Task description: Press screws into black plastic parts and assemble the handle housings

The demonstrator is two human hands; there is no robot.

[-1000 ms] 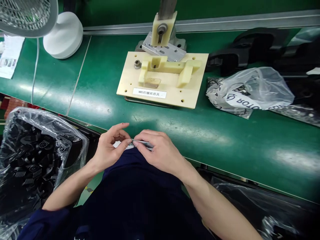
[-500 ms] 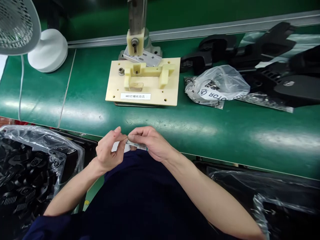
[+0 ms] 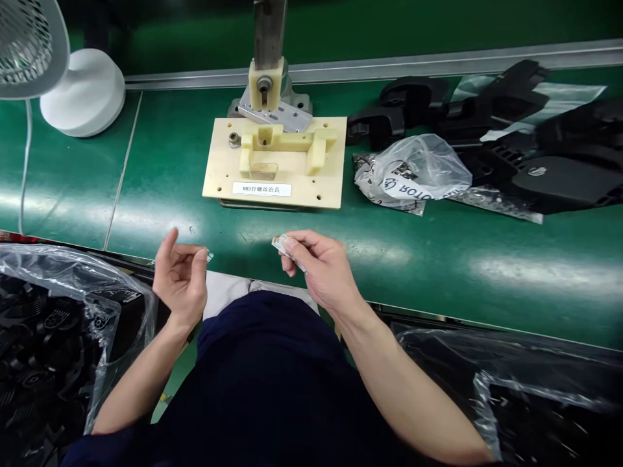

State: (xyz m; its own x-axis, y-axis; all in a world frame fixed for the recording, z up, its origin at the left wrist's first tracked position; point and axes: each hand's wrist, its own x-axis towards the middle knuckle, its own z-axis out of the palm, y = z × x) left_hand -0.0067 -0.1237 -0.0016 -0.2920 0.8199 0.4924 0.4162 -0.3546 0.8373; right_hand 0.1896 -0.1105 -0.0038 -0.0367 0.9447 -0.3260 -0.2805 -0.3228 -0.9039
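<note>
My right hand [image 3: 324,263] pinches a small flat printed packet [image 3: 280,243], whitish with teal and orange marks, between thumb and fingers. Most of the packet lies under the thumb, so what is inside cannot be seen. To the left, my left hand [image 3: 180,275] pinches a tiny whitish-teal scrap [image 3: 209,255] at the tips of thumb and a finger, its index finger raised. Both hands are held above the bench's front edge, apart from each other. Beyond them sits a cream fixture plate [image 3: 219,159] with a printed label, which neither hand touches.
Black plastic parts [image 3: 574,172] and a clear plastic bag [image 3: 433,162] lie on the green bench [image 3: 438,259] at right. A white fan [image 3: 82,94] stands at the back left. Plastic-lined bins [image 3: 43,350] of black parts flank my body below the bench edge.
My hands were together at the packet and have moved apart. A small scrap is now in my left hand, and the packet stays in my right, which has moved right.
</note>
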